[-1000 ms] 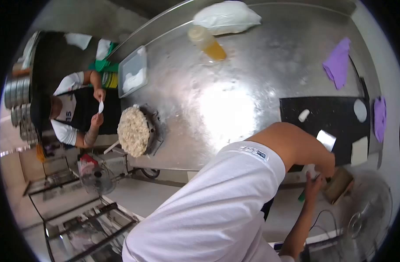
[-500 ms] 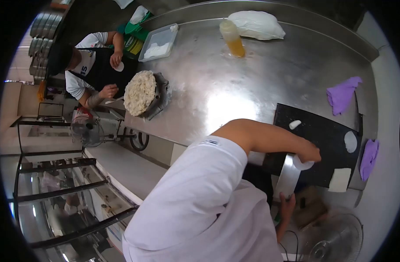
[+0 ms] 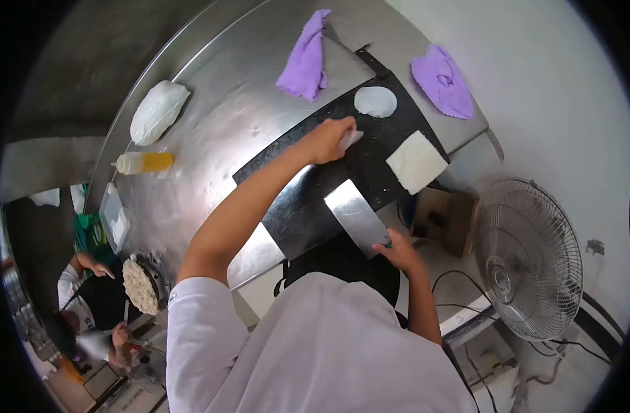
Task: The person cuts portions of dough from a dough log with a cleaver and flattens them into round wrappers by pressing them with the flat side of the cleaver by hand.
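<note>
My left hand [image 3: 331,141] is over the black board [image 3: 301,199], its fingers closed on a small white piece [image 3: 352,138] that looks like dough. A thin white round [image 3: 375,102] lies flat on the board beyond that hand. Near the board's close edge, my right hand [image 3: 398,249] grips the green handle of a wide metal blade [image 3: 356,215]. The blade points up and left, its far end over the board. To the right of the blade, a square white cloth [image 3: 417,163] lies at the board's right edge.
Purple cloths [image 3: 305,60] [image 3: 443,81] lie beyond the board. On the metal table [image 3: 218,103] are a white bag [image 3: 159,112], a yellow-liquid bottle [image 3: 144,163], a plastic tub [image 3: 113,219] and a heaped pan [image 3: 140,286]. A co-worker [image 3: 98,299] is lower left; a fan [image 3: 528,258] stands right.
The view has turned and shifted toward the board. My left hand has moved from beside the blade to farther over the board. My right hand still grips the blade, now in fuller view.
</note>
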Demonstrator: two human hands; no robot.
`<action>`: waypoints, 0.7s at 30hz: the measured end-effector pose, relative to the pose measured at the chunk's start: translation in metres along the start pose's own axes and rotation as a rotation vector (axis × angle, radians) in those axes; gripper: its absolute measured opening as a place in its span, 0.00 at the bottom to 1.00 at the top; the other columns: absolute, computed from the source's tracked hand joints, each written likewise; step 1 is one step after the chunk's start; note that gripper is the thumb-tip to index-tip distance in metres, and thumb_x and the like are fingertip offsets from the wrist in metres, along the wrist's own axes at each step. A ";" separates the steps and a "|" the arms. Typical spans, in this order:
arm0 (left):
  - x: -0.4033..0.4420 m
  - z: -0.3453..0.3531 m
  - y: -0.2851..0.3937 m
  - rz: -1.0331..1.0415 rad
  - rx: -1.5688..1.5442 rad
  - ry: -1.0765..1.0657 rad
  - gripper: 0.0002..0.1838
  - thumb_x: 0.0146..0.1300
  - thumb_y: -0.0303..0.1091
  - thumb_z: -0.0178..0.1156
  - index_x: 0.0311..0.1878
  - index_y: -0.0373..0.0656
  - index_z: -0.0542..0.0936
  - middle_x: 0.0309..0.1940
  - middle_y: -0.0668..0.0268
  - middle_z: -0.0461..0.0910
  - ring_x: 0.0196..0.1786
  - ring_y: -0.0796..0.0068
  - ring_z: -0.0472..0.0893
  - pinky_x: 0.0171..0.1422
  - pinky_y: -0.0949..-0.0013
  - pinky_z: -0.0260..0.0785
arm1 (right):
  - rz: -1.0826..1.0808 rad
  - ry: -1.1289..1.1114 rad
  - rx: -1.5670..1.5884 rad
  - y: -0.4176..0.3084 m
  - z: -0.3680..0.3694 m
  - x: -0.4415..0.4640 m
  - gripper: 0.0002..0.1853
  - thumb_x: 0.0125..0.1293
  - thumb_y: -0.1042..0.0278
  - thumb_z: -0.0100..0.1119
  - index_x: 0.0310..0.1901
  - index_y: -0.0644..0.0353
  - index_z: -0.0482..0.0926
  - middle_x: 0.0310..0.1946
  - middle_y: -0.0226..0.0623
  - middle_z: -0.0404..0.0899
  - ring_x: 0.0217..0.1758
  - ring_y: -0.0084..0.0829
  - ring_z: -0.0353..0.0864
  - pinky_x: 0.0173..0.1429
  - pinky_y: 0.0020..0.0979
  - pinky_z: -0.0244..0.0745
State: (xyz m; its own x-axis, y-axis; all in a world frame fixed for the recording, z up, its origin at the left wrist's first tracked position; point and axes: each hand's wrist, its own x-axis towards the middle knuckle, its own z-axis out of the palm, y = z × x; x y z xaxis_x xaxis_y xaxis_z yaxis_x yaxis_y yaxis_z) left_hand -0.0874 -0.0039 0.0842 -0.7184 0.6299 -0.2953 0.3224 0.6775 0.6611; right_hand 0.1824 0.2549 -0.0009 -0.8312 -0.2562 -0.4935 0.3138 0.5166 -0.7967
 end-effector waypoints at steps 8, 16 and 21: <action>0.122 0.006 -0.006 -0.035 -0.571 0.227 0.24 0.52 0.21 0.72 0.53 0.36 0.75 0.43 0.59 0.83 0.43 0.68 0.85 0.44 0.62 0.81 | 0.112 -0.057 -0.117 0.007 -0.026 0.008 0.28 0.63 0.51 0.74 0.53 0.65 0.75 0.48 0.61 0.84 0.54 0.62 0.83 0.58 0.51 0.77; 0.129 0.041 -0.057 -0.349 -0.161 0.529 0.30 0.54 0.22 0.72 0.62 0.37 0.75 0.45 0.52 0.81 0.40 0.67 0.86 0.42 0.65 0.82 | 0.108 -0.048 -0.074 0.014 -0.044 0.012 0.27 0.63 0.52 0.74 0.51 0.66 0.74 0.44 0.62 0.84 0.53 0.61 0.83 0.54 0.53 0.77; 0.061 0.024 -0.062 -0.202 -0.117 0.683 0.24 0.58 0.23 0.67 0.59 0.38 0.79 0.46 0.53 0.84 0.39 0.63 0.86 0.47 0.64 0.80 | 0.047 -0.071 -0.062 0.009 -0.054 0.017 0.24 0.65 0.55 0.72 0.50 0.66 0.75 0.41 0.62 0.83 0.49 0.61 0.84 0.51 0.52 0.76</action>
State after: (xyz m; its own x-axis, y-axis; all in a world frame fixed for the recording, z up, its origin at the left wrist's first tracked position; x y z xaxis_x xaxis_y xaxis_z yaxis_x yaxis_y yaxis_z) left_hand -0.1366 0.0013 0.0090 -0.9943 0.0928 0.0527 0.1022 0.6862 0.7202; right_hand 0.1460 0.2991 0.0023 -0.7807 -0.2869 -0.5551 0.3208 0.5783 -0.7501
